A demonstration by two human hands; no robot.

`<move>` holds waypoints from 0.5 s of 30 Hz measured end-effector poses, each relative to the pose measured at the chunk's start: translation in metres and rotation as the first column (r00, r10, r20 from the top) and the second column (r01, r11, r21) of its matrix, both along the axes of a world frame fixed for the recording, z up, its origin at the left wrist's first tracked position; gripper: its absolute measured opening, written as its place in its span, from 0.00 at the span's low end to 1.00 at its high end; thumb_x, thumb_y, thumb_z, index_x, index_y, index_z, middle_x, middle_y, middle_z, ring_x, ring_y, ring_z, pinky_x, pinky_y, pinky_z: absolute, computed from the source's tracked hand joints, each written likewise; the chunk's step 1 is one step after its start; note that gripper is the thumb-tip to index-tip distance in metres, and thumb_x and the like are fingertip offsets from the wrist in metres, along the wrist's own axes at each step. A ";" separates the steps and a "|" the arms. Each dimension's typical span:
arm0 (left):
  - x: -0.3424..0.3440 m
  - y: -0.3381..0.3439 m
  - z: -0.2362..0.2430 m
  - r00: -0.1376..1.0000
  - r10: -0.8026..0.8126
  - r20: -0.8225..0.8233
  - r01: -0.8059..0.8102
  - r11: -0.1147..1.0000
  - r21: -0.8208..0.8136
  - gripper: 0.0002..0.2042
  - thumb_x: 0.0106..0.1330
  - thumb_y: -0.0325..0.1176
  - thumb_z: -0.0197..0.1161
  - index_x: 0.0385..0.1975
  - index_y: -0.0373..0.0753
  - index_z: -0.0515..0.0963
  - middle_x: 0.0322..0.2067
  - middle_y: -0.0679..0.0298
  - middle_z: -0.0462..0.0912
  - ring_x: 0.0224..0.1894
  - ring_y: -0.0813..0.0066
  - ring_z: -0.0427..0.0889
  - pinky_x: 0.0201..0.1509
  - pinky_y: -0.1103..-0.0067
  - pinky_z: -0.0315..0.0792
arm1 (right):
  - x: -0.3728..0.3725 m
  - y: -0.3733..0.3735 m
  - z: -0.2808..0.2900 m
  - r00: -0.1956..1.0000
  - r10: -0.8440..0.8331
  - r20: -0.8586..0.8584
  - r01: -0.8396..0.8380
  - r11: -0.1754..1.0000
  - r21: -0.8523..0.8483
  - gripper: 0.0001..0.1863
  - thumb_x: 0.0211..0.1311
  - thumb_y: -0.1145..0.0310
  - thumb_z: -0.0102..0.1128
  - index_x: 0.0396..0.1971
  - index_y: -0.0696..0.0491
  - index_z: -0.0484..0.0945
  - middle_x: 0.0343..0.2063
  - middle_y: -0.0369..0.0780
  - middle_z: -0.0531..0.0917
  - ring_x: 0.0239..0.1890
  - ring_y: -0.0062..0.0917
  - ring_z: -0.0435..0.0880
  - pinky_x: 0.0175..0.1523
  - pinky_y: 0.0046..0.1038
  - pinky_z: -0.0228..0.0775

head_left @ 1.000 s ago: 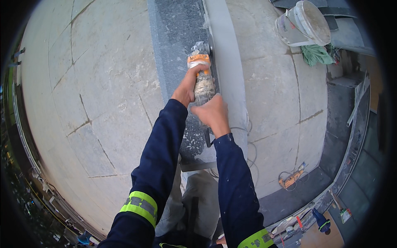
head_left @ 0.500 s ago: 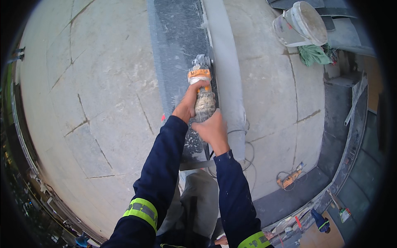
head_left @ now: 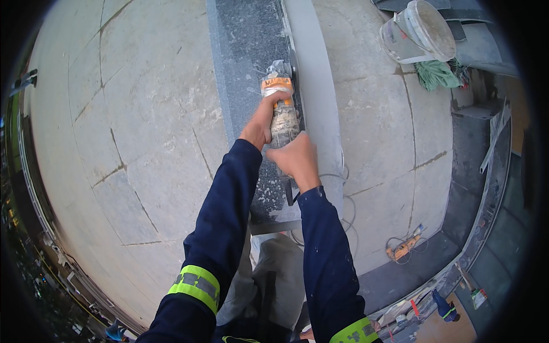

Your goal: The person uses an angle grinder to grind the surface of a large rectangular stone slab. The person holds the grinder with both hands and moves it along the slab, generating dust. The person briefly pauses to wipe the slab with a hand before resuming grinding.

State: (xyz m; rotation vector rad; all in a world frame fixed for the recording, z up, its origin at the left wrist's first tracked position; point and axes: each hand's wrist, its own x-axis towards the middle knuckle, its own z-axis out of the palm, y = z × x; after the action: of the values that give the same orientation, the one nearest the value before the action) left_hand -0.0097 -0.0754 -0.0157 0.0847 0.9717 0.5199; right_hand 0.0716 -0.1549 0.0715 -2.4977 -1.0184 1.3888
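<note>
Both hands grip a dust-covered angle grinder (head_left: 280,103) with an orange band, held over the right edge of a long dark granite slab (head_left: 246,51). My left hand (head_left: 260,123) wraps the front part of the tool's body, just behind the orange band. My right hand (head_left: 294,160) is closed around the rear of the body. The disc end points away from me, along the seam between the dark slab and a lighter grey strip (head_left: 317,86). Dark blue sleeves with reflective yellow bands cover both forearms.
Pale stone paving (head_left: 131,131) with cracks spreads to the left. A tilted white bucket (head_left: 417,31) and a green cloth (head_left: 436,74) lie at the upper right. A cable (head_left: 343,194) loops on the floor, a small orange tool (head_left: 404,247) lies lower right, and hand tools (head_left: 443,306) rest along a ledge.
Both hands and the grinder have slid farther away from me along the slab's right edge. The grip is unchanged.
</note>
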 end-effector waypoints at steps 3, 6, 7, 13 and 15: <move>0.000 -0.018 0.006 1.000 -0.001 -0.004 0.001 1.000 -0.028 0.23 0.56 0.42 0.63 0.47 0.35 0.68 0.29 0.53 0.80 0.26 0.61 0.82 0.32 0.67 0.81 | 0.000 -0.019 -0.001 1.000 -0.009 0.009 0.009 1.000 0.006 0.30 0.33 0.61 0.73 0.36 0.66 0.75 0.32 0.52 0.84 0.38 0.41 0.86 0.42 0.35 0.77; 0.001 -0.034 0.011 1.000 -0.003 -0.007 0.002 0.999 -0.053 0.23 0.56 0.42 0.64 0.48 0.36 0.68 0.29 0.54 0.80 0.26 0.61 0.82 0.31 0.66 0.80 | 0.000 -0.038 -0.002 1.000 0.001 0.013 -0.001 1.000 0.005 0.30 0.34 0.62 0.73 0.36 0.66 0.75 0.33 0.53 0.84 0.38 0.42 0.86 0.43 0.35 0.77; 0.000 -0.040 0.013 1.000 0.000 -0.006 -0.001 0.998 -0.057 0.23 0.56 0.42 0.64 0.48 0.36 0.68 0.29 0.54 0.80 0.26 0.61 0.82 0.31 0.66 0.80 | 0.000 -0.043 -0.001 1.000 0.008 0.014 -0.008 1.000 0.008 0.30 0.34 0.62 0.73 0.37 0.66 0.75 0.33 0.53 0.84 0.39 0.42 0.86 0.43 0.35 0.77; 0.001 -0.052 0.018 1.000 -0.011 -0.015 0.009 0.997 -0.074 0.24 0.55 0.43 0.64 0.48 0.37 0.69 0.29 0.54 0.79 0.27 0.61 0.82 0.32 0.66 0.80 | 0.000 -0.051 0.006 1.000 -0.026 0.001 0.026 0.998 -0.060 0.31 0.35 0.62 0.73 0.39 0.65 0.73 0.34 0.55 0.83 0.41 0.46 0.85 0.45 0.37 0.76; 0.001 -0.054 0.018 1.000 -0.014 -0.014 0.013 0.997 -0.070 0.25 0.54 0.44 0.64 0.49 0.38 0.68 0.29 0.54 0.79 0.27 0.61 0.82 0.31 0.66 0.80 | 0.000 -0.054 0.008 1.000 -0.028 0.002 0.028 0.998 -0.056 0.31 0.35 0.62 0.73 0.40 0.65 0.73 0.35 0.55 0.83 0.41 0.46 0.84 0.46 0.38 0.76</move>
State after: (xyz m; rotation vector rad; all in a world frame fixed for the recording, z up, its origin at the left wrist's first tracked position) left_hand -0.0087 -0.1298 0.0024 0.0323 1.0015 0.4737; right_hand 0.0720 -0.2092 0.0791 -2.5429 -0.9544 1.4274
